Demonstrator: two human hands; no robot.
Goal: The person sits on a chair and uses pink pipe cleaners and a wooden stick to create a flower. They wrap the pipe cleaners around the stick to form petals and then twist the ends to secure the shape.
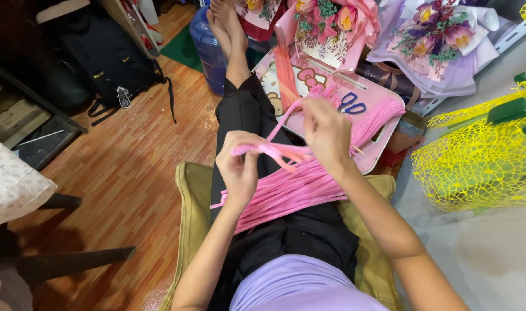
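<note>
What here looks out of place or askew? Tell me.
Little stands out. The pink strips lie fanned loosely across the lap, some ends hanging past the leg. The left hand and right hand pinch a few. Blue-handled scissors lie on the pink tray.

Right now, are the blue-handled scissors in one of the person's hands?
No. The scissors lie on the pink tray, while the left hand and right hand both hold pink strips.
</note>
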